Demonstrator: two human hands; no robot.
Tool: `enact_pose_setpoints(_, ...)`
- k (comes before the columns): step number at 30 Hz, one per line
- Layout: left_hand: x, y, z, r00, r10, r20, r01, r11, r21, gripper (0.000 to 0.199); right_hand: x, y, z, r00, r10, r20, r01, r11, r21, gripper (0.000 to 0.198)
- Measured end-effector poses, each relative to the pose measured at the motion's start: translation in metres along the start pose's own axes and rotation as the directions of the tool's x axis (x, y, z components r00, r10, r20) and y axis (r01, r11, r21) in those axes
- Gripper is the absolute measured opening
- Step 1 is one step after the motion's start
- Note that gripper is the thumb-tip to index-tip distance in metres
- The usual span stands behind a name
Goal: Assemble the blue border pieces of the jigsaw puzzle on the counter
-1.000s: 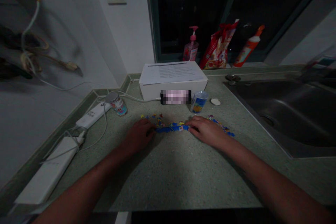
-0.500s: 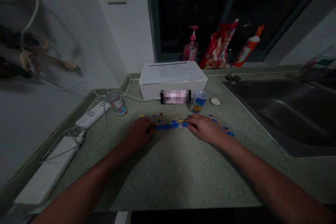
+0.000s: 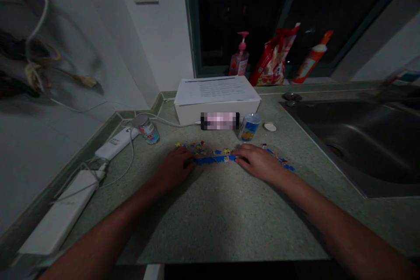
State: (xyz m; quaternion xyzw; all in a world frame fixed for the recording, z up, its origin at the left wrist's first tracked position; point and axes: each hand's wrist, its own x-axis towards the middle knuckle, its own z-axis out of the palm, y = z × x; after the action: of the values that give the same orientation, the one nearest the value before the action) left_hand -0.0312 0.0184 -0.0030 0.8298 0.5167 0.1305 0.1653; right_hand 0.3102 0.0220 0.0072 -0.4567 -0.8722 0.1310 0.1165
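A narrow strip of joined jigsaw puzzle pieces [image 3: 215, 159], mostly blue, lies on the countertop between my hands. My left hand [image 3: 175, 166] has its fingers curled in at the strip's left end. At the opposite end my right hand [image 3: 257, 159] pinches the strip between thumb and fingers. Loose puzzle pieces [image 3: 198, 145] are scattered just behind the strip, and more loose pieces [image 3: 280, 159] lie beyond my right hand, partly hidden by it. Behind that hand stands a blue picture can [image 3: 249, 127], with a round lid [image 3: 270, 127] beside it.
A phone [image 3: 219, 121] on a cable leans against a white box [image 3: 216, 107] topped with paper. To the left are a lidded jar [image 3: 147, 130] and white power strips [image 3: 65, 210] with cords. The sink [image 3: 361, 140] is on the right. Bottles and a red bag [image 3: 274, 59] line the windowsill.
My right hand's fingers have shifted slightly at the strip's right end, and a little more of its blue shows there. The left hand stays in place.
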Motion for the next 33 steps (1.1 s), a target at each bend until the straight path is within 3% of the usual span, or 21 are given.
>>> enact_pose_setpoints(22, -0.004, 0.004, -0.001, 1.000, 0.013, -0.023, -0.013, 1.000, -0.013, 0.024, -0.007, 0.001, 0.003, 1.000, -0.003, -0.019, 0.002, 1.000, -0.025, 0.027)
enact_pose_setpoints(33, -0.009, -0.003, -0.024, 0.996, -0.019, -0.093, 0.020, 1.000, 0.004, 0.015, -0.016, -0.002, -0.004, 0.998, -0.001, -0.065, 0.001, 1.000, -0.004, 0.024)
